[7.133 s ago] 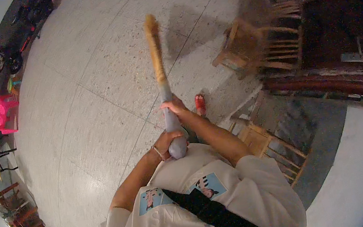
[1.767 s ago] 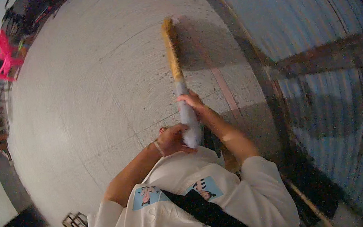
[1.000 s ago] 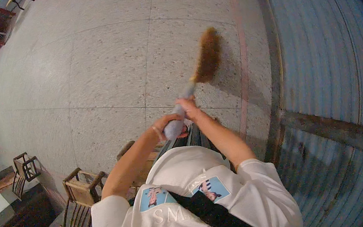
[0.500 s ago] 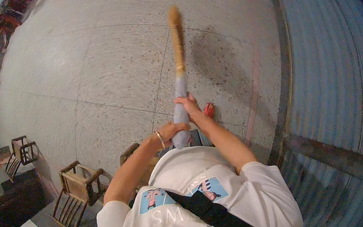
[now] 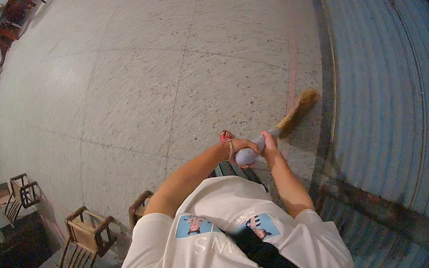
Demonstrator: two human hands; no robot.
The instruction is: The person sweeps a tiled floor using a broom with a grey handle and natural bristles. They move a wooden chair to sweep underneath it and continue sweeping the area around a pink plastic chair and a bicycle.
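Floor (image 5: pixel 161 75): pale speckled stone tiles in large squares, filling most of the head view; thin joint lines cross it

Shutter wall (image 5: pixel 392 96): blue-grey corrugated metal, running down the right side; a dark threshold strip separates it from the floor

Person's shirt (image 5: pixel 214 245): cream short-sleeved top at the lower edge, with two small blue printed patches and a dark strap running diagonally across the chest

Chairs (image 5: pixel 88 236): wooden frames at lower left — one lying tipped over, a second (image 5: pixel 23 190) further left near the dark edge, a third (image 5: pixel 139 206) partly hidden just beside the left arm

Broom (image 5: pixel 284 120): short hand broom held low and angled up to the right; grey-lilac handle, straw-coloured bristle head (image 5: pixel 302 105) resting on the floor close to the threshold strip

Left hand (image 5: pixel 241 146): closed around the rounded butt end of the broom handle; thin bracelet at the wrist

Right hand (image 5: pixel 268 141): wrapped around the handle just ahead of the left hand, fingers curled tight — both hands touch each other on the handle

Foot (image 5: pixel 226 135): red-strapped sandal on the floor, just above the left wrist in the picture, well apart from the bristle head
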